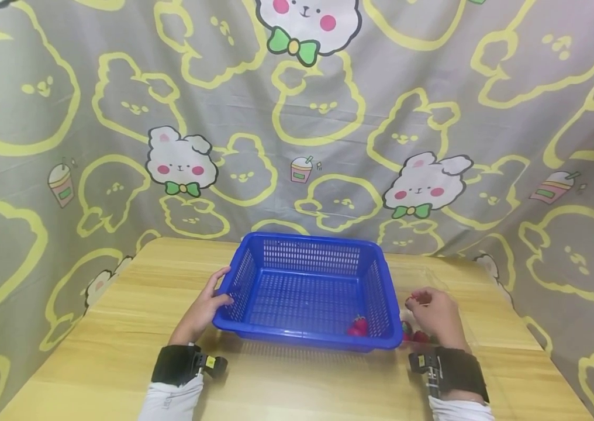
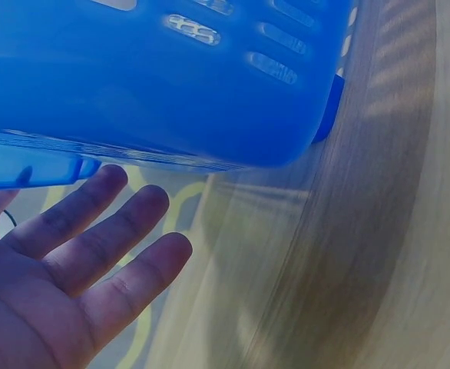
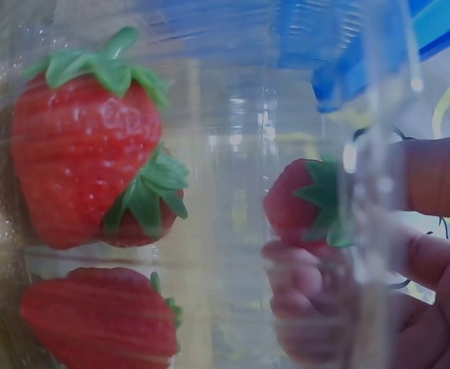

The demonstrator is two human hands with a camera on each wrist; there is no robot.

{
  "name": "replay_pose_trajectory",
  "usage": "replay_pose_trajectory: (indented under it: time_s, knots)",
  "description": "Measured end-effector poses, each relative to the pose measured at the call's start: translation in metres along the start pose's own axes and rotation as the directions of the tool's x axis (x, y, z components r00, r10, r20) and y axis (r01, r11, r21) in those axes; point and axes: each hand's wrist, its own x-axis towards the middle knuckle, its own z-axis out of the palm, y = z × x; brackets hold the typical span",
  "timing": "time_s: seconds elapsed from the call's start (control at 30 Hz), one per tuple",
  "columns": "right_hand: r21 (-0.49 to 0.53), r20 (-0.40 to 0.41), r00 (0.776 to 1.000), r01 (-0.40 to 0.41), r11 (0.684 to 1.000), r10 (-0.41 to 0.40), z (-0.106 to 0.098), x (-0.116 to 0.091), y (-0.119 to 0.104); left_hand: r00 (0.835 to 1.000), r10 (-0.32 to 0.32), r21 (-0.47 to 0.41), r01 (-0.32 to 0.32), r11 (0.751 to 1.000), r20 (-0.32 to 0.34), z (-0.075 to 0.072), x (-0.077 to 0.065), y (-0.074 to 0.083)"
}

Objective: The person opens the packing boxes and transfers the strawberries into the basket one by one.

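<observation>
A blue basket point(image 1: 307, 336) with slotted walls stands on the table, with red strawberries point(image 1: 358, 326) in its front right corner. At its left rim my left hand point(image 1: 204, 307) touches it with thumb and index finger; in the left wrist view the other fingers point(image 2: 125, 288) are spread and nearly straight outside the wall. My right hand point(image 1: 438, 316) pinches a strawberry point(image 3: 298, 201) with green leaves, right of the basket. Several more strawberries point(image 3: 87, 154) lie in a clear plastic container point(image 3: 210, 307), through which the right wrist camera sees the fingers.
The wooden table point(image 1: 286, 392) carries basket and container side by side. A grey curtain point(image 1: 255, 111) with yellow outlines and rabbit faces hangs behind and at both sides. The clear container's edges are hard to make out in the head view.
</observation>
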Motion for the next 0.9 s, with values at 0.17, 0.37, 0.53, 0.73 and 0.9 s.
replay_pose_trajectory:
  time_s: [0.17, 0.37, 0.53, 0.73, 0.9]
  knots:
    - [0.001, -0.012, 1.000, 0.004, 1.000, -0.004, -0.0008, -0.0005, -0.0015, 1.000, -0.001, 0.012, 0.001, 1.000, 0.000, 0.0005, 0.0011, 0.0017]
    - [0.008, -0.014, 1.000, 0.004, 1.000, -0.004, -0.0019, -0.0008, -0.0035, 1.000, 0.011, 0.008, -0.011, 1.000, 0.006, 0.0002, 0.0022, 0.0017]
    - [0.017, -0.010, 1.000, -0.004, 1.000, 0.004, -0.0003, -0.0033, -0.0053, 1.000, 0.010, 0.014, -0.010, 1.000, 0.008, -0.0010, -0.0028, -0.0002]
    - [0.020, -0.025, 1.000, -0.003, 1.000, 0.003, -0.0025, -0.0024, -0.0052, 0.999, 0.031, 0.000, -0.031, 1.000, 0.010, -0.0002, -0.0003, -0.0002]
    - [0.020, -0.024, 1.000, -0.005, 1.000, 0.005, -0.0026, -0.0024, -0.0054, 1.000, 0.020, 0.006, -0.020, 1.000, 0.009, -0.0005, 0.0003, -0.0010]
